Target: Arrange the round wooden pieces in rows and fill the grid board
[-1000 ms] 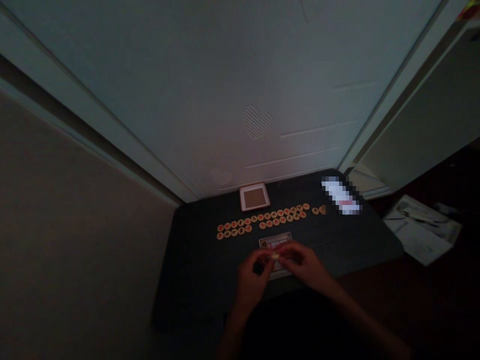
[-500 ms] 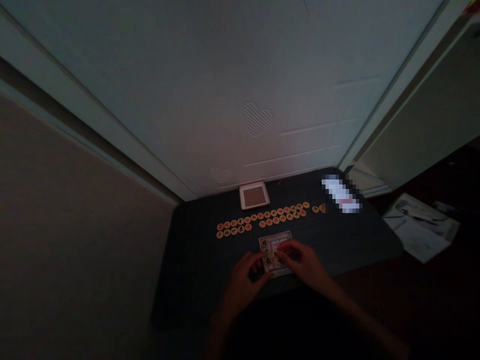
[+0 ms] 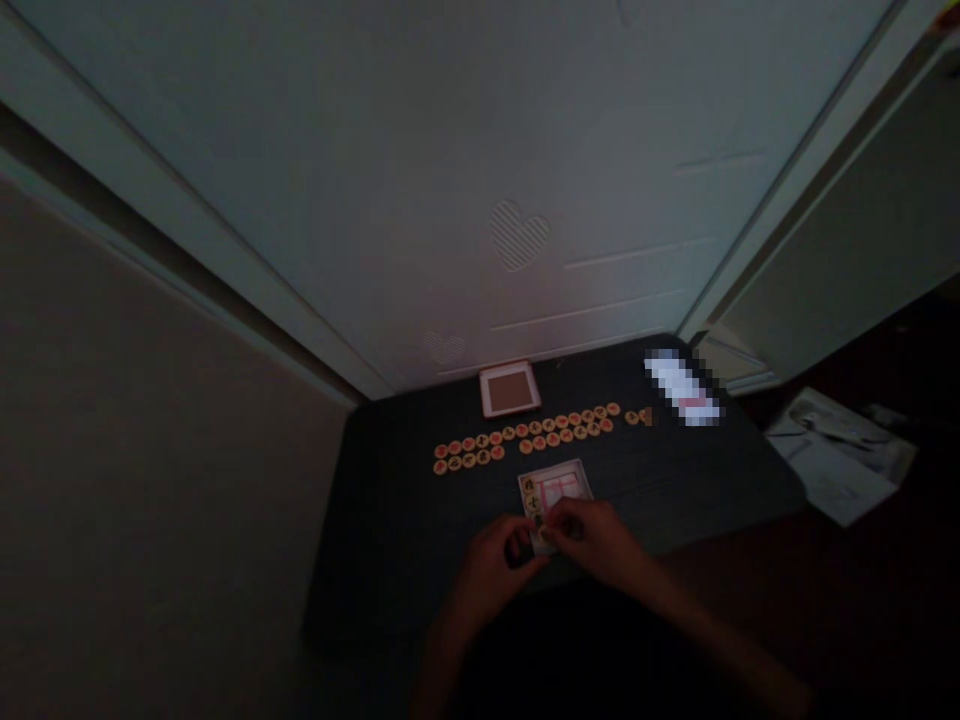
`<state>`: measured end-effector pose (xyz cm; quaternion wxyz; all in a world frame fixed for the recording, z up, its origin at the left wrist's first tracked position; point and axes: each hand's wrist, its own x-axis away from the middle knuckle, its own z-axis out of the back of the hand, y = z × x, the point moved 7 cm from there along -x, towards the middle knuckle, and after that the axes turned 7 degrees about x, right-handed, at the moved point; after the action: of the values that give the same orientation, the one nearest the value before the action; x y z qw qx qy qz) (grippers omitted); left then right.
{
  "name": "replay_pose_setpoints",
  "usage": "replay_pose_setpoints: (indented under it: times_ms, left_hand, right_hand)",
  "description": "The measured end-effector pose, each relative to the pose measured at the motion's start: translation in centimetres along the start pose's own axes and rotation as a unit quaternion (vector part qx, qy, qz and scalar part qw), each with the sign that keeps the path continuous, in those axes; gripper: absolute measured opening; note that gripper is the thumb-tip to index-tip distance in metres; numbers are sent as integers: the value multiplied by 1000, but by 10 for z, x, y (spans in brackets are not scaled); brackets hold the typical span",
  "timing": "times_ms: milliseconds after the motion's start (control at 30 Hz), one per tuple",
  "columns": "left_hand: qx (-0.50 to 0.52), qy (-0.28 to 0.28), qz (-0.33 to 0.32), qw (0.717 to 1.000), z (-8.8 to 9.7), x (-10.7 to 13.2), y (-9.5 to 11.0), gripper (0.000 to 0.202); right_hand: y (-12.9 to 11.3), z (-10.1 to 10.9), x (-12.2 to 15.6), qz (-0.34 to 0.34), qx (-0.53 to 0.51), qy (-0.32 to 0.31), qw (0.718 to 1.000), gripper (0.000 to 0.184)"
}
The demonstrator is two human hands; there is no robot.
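Note:
A small shallow box (image 3: 586, 476) lies at the front of the dark table, with a white and pink inside. Several round Chinese chess pieces (image 3: 533, 503) form a column along its left wall. My left hand (image 3: 495, 560) is curled around the box's near left corner, thumb along the front edge and fingers by the left wall. My right hand (image 3: 600, 540) reaches in from the right with its fingertips pinched over a chess piece (image 3: 545, 534) at the lower end of the column. The fingertips partly hide that piece.
Beyond the box, two rows of chess pieces (image 3: 522, 430) with red or dark characters stretch across the table (image 3: 390, 520). A box lid (image 3: 510, 390) lies near the white wall panel. A blurred-out bright object (image 3: 681, 387) rests at the right rear. An open white box (image 3: 844, 455) stands beyond the right edge.
My right hand has moved left and toward me with the chess piece, from mid-box to the lower end of the left column. My left hand has shifted slightly toward me, uncovering a piece.

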<state>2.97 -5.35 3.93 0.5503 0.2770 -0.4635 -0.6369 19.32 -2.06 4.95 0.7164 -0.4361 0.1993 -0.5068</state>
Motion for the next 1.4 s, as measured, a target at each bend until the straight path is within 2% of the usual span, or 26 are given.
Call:
replay_pose_setpoints:
  times_ms: [233,700,933,1400]
  left_hand:
    - [6,2,6,1000,1,-1,0,30]
    - [8,13,22,1000,0,-3,-2,30]
    - [14,-3,23,1000,0,-3,-1,31]
    - [0,-1,21,1000,0,-2,-2,33]
  right_hand:
    - [5,-8,0,-5,16,-11,1000,9]
    - [5,-13,-1,-16,140,-21,990,10]
    - [11,-15,-2,-22,139,-27,990,9]
    - [12,-13,-2,-9,121,-17,992,8]
